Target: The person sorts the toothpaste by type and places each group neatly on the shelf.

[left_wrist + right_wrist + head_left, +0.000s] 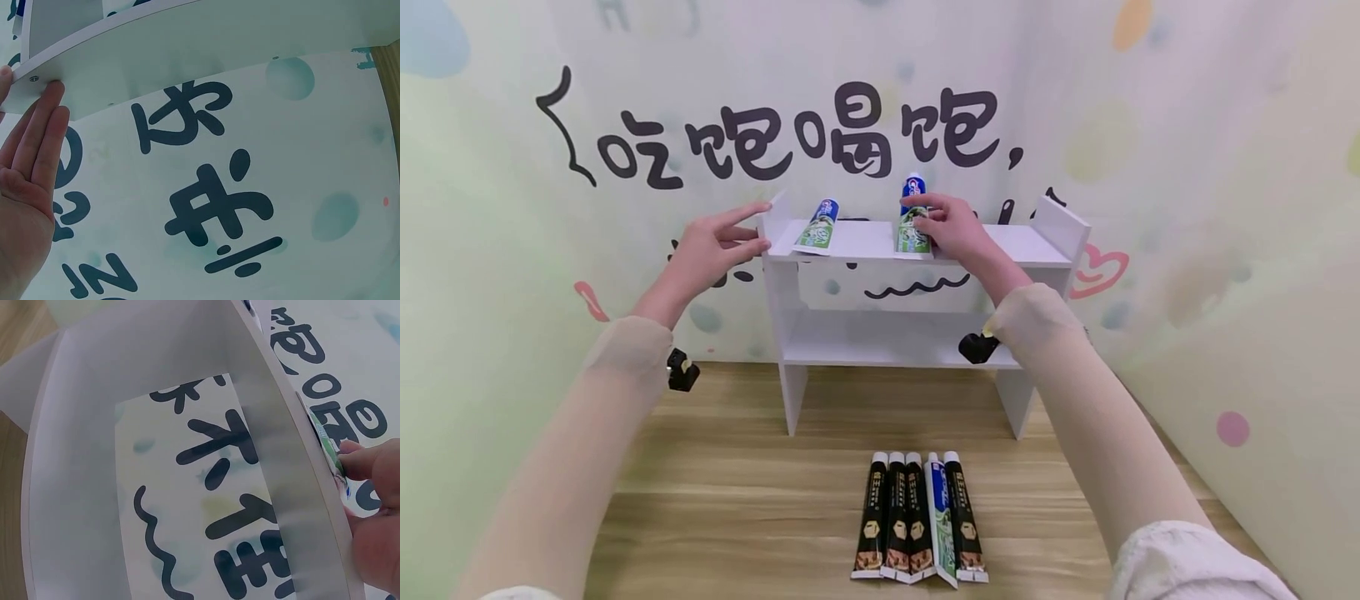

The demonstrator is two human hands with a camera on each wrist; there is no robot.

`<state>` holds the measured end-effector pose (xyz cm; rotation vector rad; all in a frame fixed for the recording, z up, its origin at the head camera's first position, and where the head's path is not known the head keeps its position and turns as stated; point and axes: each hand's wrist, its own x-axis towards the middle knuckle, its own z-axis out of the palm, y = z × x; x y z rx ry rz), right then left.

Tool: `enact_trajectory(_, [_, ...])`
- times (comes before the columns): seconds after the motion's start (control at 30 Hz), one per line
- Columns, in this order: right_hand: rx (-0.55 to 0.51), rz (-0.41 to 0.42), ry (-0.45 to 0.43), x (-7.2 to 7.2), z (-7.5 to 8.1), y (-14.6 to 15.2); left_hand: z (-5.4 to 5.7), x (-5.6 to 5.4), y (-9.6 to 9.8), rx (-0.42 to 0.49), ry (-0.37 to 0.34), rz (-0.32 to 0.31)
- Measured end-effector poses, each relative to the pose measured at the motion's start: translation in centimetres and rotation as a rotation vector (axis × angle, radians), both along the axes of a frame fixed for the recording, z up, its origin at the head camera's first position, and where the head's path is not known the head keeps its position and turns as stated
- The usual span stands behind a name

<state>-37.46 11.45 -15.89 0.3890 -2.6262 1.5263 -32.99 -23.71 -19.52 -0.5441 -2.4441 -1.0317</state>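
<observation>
My right hand (953, 227) pinches a blue, white and green toothpaste tube (912, 240) on the top board of a small white shelf (865, 242). The tube's white cap points to the back. In the right wrist view, the thumb and a finger lie along that tube, close by the board's edge. A matching toothpaste tube (819, 227) leans slightly to the right farther left on the board. My left hand (711, 246) touches the shelf's left end panel (125, 59), its extended fingers pressed against the outer face and holding nothing loose.
On the wooden floor (715, 483) in front of the shelf lies a row of several black toothpaste tubes (897, 517), with one blue and green tube (942, 517) among them. Behind stands a printed wall (820, 50). The shelf has a lower board (880, 337) and a raised right end panel (1062, 227).
</observation>
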Motion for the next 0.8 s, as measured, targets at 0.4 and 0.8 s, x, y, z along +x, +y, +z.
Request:
enact_trajectory(0.4, [0.269,0.158,-0.029,0.2,0.9,1.2,-0.1,0.1,0.0,0.0,0.001,-0.007])
enact_trajectory(0.8, [0.395,0.147,0.067,0.2,0.9,2.1,0.1,0.0,0.2,-0.003,-0.004,-0.01])
